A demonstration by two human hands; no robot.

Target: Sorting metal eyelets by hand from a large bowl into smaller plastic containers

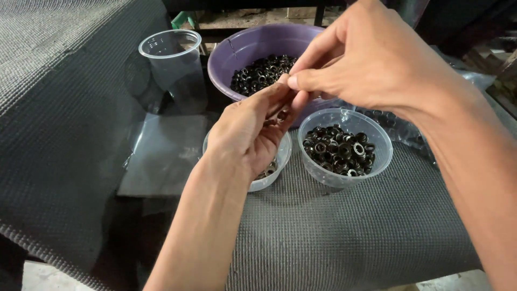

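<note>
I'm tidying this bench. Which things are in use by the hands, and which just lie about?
In use:
left hand
right hand
small metal rings
purple bowl
two clear tubs

Lying about:
empty clear cup
plastic sheet

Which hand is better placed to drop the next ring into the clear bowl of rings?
Right, probably. The right hand pinches at its fingertips almost directly above the clear bowl of rings; the left hand sits over the other small clear bowl beside it.

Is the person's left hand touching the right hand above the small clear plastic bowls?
Touching. The head view shows the left hand's fingertips pressed against the right hand's thumb and fingers, with no gap visible between them.
</note>
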